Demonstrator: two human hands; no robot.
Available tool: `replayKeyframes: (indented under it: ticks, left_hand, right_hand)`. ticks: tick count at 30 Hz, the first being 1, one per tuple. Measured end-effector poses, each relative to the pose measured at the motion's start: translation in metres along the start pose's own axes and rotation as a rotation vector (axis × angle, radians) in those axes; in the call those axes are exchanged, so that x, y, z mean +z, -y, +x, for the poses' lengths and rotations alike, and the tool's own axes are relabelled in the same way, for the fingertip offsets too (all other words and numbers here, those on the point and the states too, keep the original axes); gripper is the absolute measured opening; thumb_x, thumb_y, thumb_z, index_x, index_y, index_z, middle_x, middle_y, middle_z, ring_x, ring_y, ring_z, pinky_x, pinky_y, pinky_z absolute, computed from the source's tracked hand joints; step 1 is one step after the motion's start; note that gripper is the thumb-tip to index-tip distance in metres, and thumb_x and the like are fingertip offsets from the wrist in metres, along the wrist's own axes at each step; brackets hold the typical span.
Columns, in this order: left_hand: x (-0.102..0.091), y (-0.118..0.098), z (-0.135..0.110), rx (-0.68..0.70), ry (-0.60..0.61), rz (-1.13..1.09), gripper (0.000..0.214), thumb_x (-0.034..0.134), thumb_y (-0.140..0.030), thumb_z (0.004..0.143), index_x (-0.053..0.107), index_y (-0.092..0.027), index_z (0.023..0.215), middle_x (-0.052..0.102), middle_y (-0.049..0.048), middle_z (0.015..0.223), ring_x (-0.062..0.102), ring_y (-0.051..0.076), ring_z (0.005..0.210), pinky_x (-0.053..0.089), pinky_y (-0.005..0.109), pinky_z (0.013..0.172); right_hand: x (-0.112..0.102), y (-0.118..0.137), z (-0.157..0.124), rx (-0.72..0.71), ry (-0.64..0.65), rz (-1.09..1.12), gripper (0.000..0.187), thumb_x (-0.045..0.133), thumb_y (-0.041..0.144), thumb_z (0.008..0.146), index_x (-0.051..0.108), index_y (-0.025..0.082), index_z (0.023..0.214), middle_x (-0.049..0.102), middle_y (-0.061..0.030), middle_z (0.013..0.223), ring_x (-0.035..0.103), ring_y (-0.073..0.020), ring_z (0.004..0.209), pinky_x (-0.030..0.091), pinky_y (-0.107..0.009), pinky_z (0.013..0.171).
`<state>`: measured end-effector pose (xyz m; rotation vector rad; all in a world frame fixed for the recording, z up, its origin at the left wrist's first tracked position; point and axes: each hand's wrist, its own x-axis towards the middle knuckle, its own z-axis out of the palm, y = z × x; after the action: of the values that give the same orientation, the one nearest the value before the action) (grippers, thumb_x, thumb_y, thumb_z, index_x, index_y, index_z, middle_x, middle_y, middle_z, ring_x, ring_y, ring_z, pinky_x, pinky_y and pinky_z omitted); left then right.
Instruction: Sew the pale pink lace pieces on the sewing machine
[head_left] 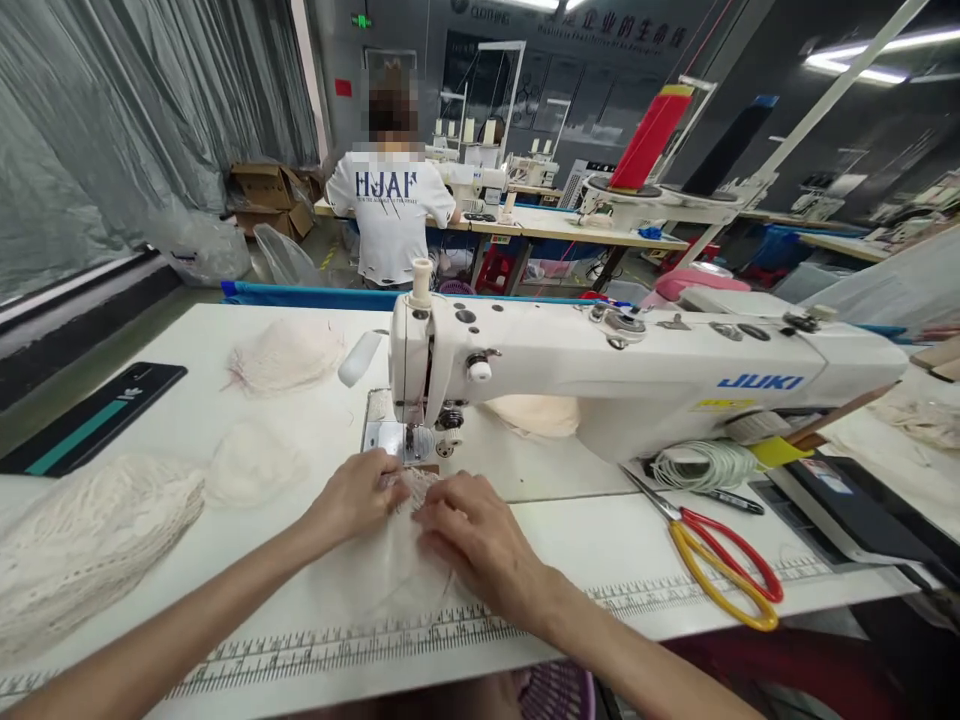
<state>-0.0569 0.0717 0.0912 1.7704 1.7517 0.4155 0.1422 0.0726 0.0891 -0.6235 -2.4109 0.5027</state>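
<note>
Both my hands rest on a pale lace fabric piece [390, 570] lying in front of the needle of a white JUKI sewing machine [600, 365]. My left hand [356, 495] has its fingers curled, pinching the fabric's edge just below the presser foot [411, 440]. My right hand [476, 535] lies on the fabric beside it, fingers bent and pressing the cloth down. The fabric's far edge sits under the presser foot.
Stacks of lace pieces [82, 540] lie at the left, with more pieces [285, 355] farther back. Red-and-yellow scissors [720, 555] and a coil of white cord [701, 465] lie at the right. A person in a white shirt [390, 215] works at a table behind.
</note>
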Motion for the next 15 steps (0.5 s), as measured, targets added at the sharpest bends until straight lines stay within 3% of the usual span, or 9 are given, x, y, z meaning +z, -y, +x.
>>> replayKeyframes:
  ticks: [2, 7, 9, 11, 14, 15]
  left_hand:
    - [0.001, 0.001, 0.000, 0.003, -0.002, 0.018, 0.015, 0.051, -0.032, 0.076, 0.052, -0.020, 0.067, 0.058, 0.0017, 0.076, 0.055, 0.022, 0.076, 0.037, 0.029, 0.065]
    - [0.005, 0.000, -0.004, 0.021, -0.028, 0.044, 0.010, 0.050, -0.028, 0.078, 0.055, -0.020, 0.074, 0.059, 0.0024, 0.085, 0.057, 0.023, 0.085, 0.039, 0.031, 0.073]
    - [0.006, -0.001, -0.005, 0.027, -0.042, 0.048, 0.010, 0.050, -0.028, 0.078, 0.056, -0.020, 0.076, 0.059, 0.0023, 0.086, 0.057, 0.023, 0.086, 0.040, 0.032, 0.074]
    - [0.007, -0.001, -0.006, 0.032, -0.048, 0.043, 0.009, 0.049, -0.027, 0.079, 0.056, -0.020, 0.077, 0.059, 0.0023, 0.087, 0.057, 0.022, 0.087, 0.040, 0.032, 0.076]
    - [0.007, 0.001, -0.008, 0.041, -0.047, 0.025, 0.009, 0.048, -0.025, 0.079, 0.055, -0.020, 0.077, 0.059, 0.0020, 0.086, 0.057, 0.022, 0.087, 0.041, 0.032, 0.078]
    - [0.007, 0.001, -0.008, 0.044, -0.046, 0.018, 0.010, 0.047, -0.026, 0.079, 0.055, -0.020, 0.077, 0.059, 0.0019, 0.085, 0.057, 0.021, 0.086, 0.042, 0.032, 0.077]
  right_hand:
    - [0.002, 0.008, -0.007, -0.066, 0.076, -0.018, 0.006, 0.055, 0.018, 0.089, 0.058, 0.017, 0.093, 0.058, -0.0057, 0.095, 0.053, -0.0164, 0.083, 0.039, -0.029, 0.073]
    - [0.017, 0.016, -0.013, -0.034, 0.187, -0.110, 0.004, 0.063, 0.021, 0.084, 0.060, 0.019, 0.084, 0.057, -0.0018, 0.091, 0.051, -0.0122, 0.073, 0.037, -0.026, 0.069]
    - [0.013, 0.020, -0.014, -0.023, 0.216, -0.109, 0.008, 0.059, 0.019, 0.086, 0.059, 0.019, 0.079, 0.058, -0.0009, 0.086, 0.051, -0.0121, 0.071, 0.036, -0.027, 0.068]
    - [-0.005, 0.028, -0.022, -0.014, 0.281, -0.048, 0.013, 0.053, 0.019, 0.090, 0.057, 0.020, 0.078, 0.058, -0.0008, 0.084, 0.052, -0.0129, 0.073, 0.038, -0.028, 0.072]
    - [-0.048, 0.040, -0.051, -0.035, 0.412, 0.015, 0.028, 0.036, 0.028, 0.098, 0.053, 0.022, 0.077, 0.060, -0.0011, 0.083, 0.057, -0.0134, 0.081, 0.040, -0.026, 0.078]
    - [-0.062, 0.043, -0.063, -0.122, 0.405, 0.042, 0.035, 0.030, 0.031, 0.099, 0.051, 0.022, 0.072, 0.059, 0.0003, 0.072, 0.058, -0.0126, 0.071, 0.042, -0.024, 0.070]
